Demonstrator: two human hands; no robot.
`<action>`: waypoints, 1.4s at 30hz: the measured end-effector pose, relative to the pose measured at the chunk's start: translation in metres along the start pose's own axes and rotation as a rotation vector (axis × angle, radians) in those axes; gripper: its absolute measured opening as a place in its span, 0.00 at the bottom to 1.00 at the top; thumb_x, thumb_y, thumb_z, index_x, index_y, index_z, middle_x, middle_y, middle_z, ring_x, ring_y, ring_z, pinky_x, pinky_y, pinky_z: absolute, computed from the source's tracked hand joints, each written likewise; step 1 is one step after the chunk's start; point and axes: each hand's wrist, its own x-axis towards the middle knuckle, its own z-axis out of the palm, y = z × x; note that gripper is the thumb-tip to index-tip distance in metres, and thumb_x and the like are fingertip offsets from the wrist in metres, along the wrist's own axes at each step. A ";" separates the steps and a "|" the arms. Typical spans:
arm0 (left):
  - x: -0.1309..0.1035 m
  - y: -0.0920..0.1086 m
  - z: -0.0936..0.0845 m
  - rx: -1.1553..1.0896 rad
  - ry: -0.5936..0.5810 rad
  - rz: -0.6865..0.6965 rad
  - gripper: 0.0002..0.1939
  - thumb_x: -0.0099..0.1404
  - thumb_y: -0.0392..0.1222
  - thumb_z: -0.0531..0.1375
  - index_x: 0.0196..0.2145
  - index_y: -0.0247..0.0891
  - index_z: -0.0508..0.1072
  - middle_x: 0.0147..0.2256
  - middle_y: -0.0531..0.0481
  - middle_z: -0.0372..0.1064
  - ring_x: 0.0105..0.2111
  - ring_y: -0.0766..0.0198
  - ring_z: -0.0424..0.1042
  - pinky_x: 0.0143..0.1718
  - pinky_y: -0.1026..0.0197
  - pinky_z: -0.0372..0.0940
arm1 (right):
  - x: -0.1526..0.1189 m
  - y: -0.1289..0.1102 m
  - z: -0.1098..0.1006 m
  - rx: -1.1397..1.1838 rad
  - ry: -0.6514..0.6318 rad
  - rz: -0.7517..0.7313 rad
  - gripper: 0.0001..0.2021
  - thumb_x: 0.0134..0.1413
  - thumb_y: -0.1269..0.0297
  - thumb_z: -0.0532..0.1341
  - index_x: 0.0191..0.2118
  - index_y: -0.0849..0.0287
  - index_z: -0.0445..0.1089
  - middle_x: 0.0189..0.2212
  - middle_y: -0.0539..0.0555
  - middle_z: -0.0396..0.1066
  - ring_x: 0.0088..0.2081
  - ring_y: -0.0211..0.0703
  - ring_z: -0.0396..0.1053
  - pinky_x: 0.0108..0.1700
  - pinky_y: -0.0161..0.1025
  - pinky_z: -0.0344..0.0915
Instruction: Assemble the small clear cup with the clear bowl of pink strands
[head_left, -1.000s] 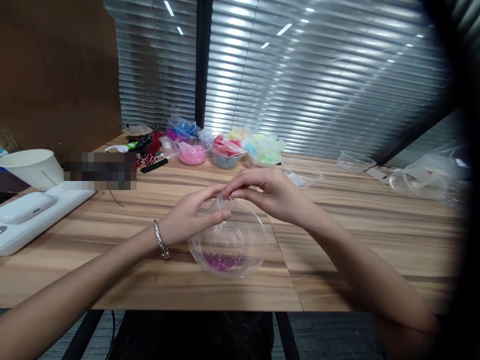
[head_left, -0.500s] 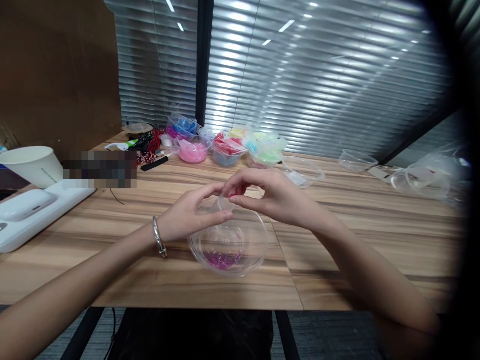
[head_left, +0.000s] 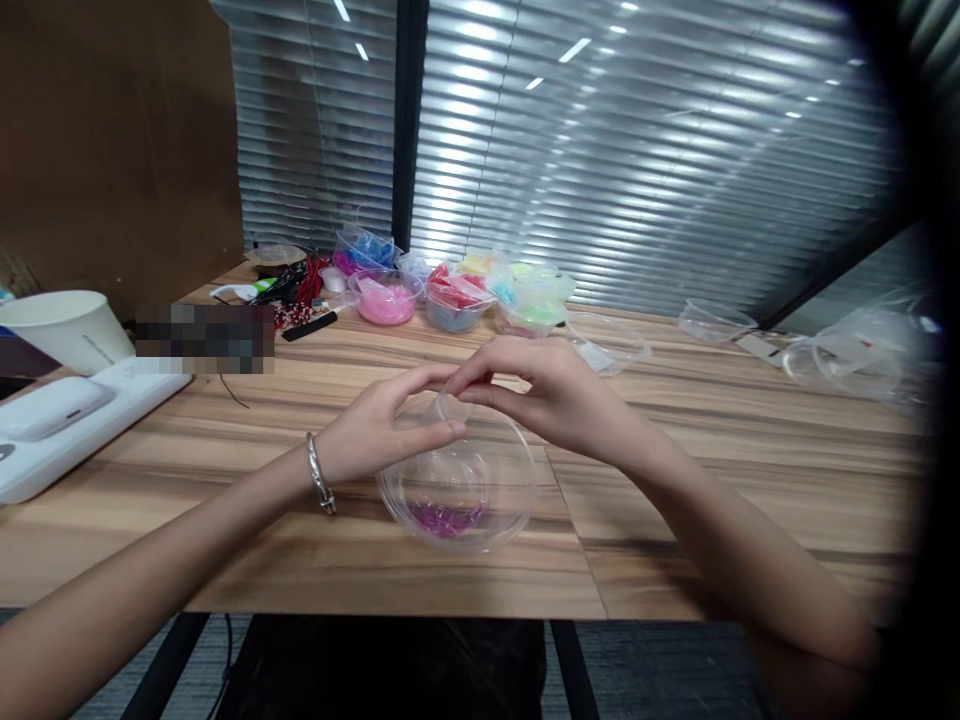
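**Steady the small clear piece over the bowl**

Keep both pinches light and level so the small clear piece (head_left: 448, 405) stays over the clear bowl (head_left: 457, 485). Your left hand (head_left: 375, 435) and right hand (head_left: 551, 390) meet above the bowl's far rim, fingers (head_left: 442, 430) pressed together on that piece. The bowl sits on the bench (head_left: 675, 520), pink bits at its bottom.

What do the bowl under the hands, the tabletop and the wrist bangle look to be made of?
The bowl looks like thin clear plastic: the purple bits inside and the wood beneath show through, and its rim glints. The tabletop looks like wood-grain laminate, streaked brown with a matte finish, though it could be real wood. The bangle on the left hand looks like polished silver-toned metal.
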 end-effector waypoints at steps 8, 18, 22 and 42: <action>-0.001 0.003 -0.001 0.028 0.031 -0.015 0.26 0.61 0.51 0.64 0.55 0.41 0.66 0.52 0.47 0.69 0.52 0.55 0.68 0.56 0.54 0.62 | 0.000 -0.003 0.002 -0.012 0.026 -0.012 0.03 0.58 0.73 0.62 0.37 0.61 0.73 0.33 0.50 0.75 0.35 0.37 0.71 0.40 0.36 0.65; 0.000 0.006 -0.002 0.090 0.074 -0.016 0.25 0.59 0.53 0.64 0.52 0.41 0.71 0.51 0.48 0.72 0.51 0.55 0.70 0.55 0.54 0.63 | 0.000 -0.003 0.000 -0.043 0.010 -0.013 0.05 0.59 0.73 0.62 0.40 0.62 0.75 0.35 0.53 0.77 0.37 0.40 0.74 0.40 0.37 0.66; 0.000 0.008 -0.002 0.081 0.072 -0.026 0.25 0.59 0.53 0.64 0.52 0.41 0.70 0.51 0.49 0.72 0.52 0.55 0.70 0.55 0.55 0.63 | -0.001 -0.002 0.000 -0.024 0.005 -0.006 0.05 0.59 0.72 0.62 0.40 0.61 0.75 0.35 0.52 0.78 0.37 0.39 0.74 0.39 0.36 0.67; -0.001 0.009 -0.001 0.096 0.083 -0.023 0.24 0.59 0.53 0.64 0.51 0.41 0.72 0.49 0.48 0.74 0.50 0.54 0.72 0.53 0.54 0.65 | -0.001 0.000 0.003 -0.017 0.018 -0.007 0.07 0.59 0.74 0.61 0.40 0.58 0.74 0.35 0.51 0.77 0.36 0.39 0.74 0.38 0.36 0.67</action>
